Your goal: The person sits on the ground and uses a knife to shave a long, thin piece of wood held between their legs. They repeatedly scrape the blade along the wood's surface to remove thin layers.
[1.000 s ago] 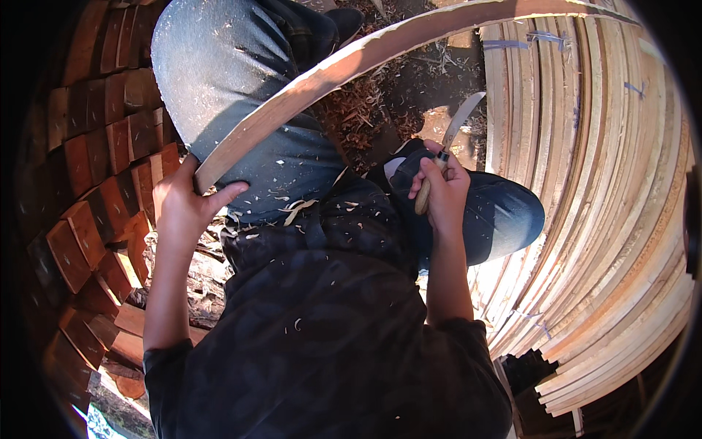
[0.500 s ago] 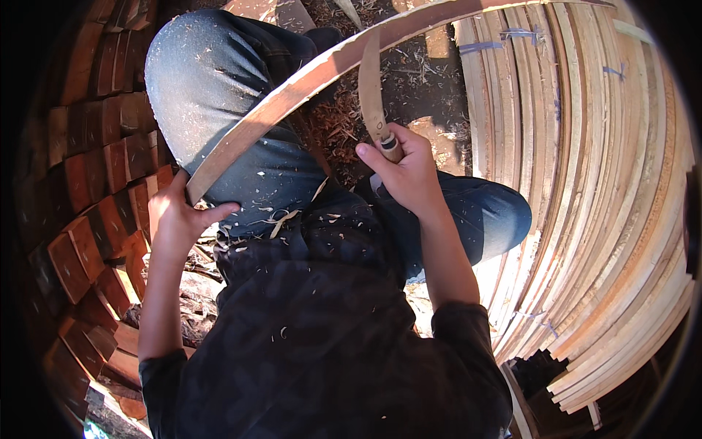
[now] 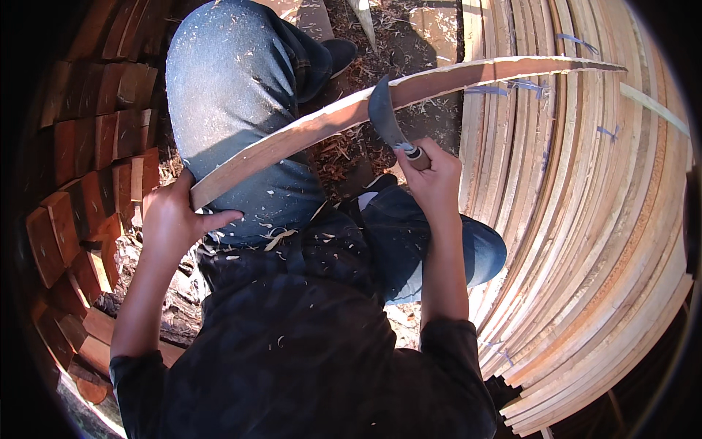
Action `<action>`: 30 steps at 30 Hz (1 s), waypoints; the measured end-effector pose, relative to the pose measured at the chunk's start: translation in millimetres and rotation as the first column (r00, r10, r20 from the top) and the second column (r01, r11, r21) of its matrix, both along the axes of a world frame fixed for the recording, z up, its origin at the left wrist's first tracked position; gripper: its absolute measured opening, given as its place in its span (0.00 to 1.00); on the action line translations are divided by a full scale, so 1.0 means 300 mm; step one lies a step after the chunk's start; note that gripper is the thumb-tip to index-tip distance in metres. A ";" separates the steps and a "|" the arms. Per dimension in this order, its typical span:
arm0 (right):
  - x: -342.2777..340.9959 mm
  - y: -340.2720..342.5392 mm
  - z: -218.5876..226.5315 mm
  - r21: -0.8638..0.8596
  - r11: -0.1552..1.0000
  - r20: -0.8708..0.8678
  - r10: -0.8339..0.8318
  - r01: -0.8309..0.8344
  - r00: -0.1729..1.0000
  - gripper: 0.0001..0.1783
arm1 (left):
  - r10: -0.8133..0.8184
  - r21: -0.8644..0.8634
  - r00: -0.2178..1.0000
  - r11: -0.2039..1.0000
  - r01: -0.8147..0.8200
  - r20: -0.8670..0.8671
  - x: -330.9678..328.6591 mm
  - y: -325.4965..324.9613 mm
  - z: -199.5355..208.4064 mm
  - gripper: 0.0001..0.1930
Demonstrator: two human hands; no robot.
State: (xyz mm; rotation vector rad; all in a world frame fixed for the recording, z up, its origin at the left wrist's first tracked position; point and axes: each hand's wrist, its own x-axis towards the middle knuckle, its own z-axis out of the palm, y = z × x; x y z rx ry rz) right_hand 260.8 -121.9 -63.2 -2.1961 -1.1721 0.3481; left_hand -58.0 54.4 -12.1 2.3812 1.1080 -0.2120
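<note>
A long, thin wooden strip [image 3: 307,135] slants from lower left to upper right, with pale rough edges and a brown face. My left hand [image 3: 174,216] is closed around its near end beside my left knee, the thumb sticking out to the right. In my right hand [image 3: 435,174] is a knife [image 3: 387,117], gripped by its short wooden handle with a pale metal collar. Its broad curved blade points up and left, overlapping the strip's middle. Whether the edge touches the wood I cannot tell.
Stacked reddish-brown wood blocks [image 3: 95,186] rise on the left. Long pale strips [image 3: 570,219], some tied with bluish bands, are piled on the right. Shavings litter the ground [image 3: 420,55] and my jeans [image 3: 219,80]. A pointed pale wood piece [image 3: 362,18] lies at the top.
The strip's far end has swung down toward me, its near end still in my left hand. My right hand has moved slightly right and nearer, and the knife blade has turned, showing a darker face.
</note>
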 end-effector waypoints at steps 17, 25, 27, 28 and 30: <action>0.014 -0.026 -0.047 0.050 0.913 -0.477 -0.335 0.405 0.813 0.07 | -0.013 0.010 1.000 1.000 0.013 -0.012 0.014 0.000 0.002 0.38; 0.002 -0.048 -0.121 0.045 0.788 -0.756 -0.375 0.614 0.537 0.09 | -0.003 0.023 0.999 1.000 0.004 -0.037 0.024 -0.009 0.001 0.38; -0.054 -0.033 -0.097 0.092 0.942 -0.421 -0.257 0.323 0.870 0.07 | 0.004 0.024 0.998 1.000 -0.002 -0.068 0.037 -0.001 0.009 0.38; -0.073 -0.030 -0.087 0.063 0.984 -0.224 -0.147 0.165 0.963 0.06 | -0.009 0.031 0.997 0.999 0.011 -0.074 0.038 0.000 0.018 0.38; -0.015 -0.036 -0.105 0.129 0.951 -0.371 -0.216 0.281 0.903 0.08 | -0.019 0.042 0.997 0.999 0.023 -0.077 0.043 -0.014 0.024 0.38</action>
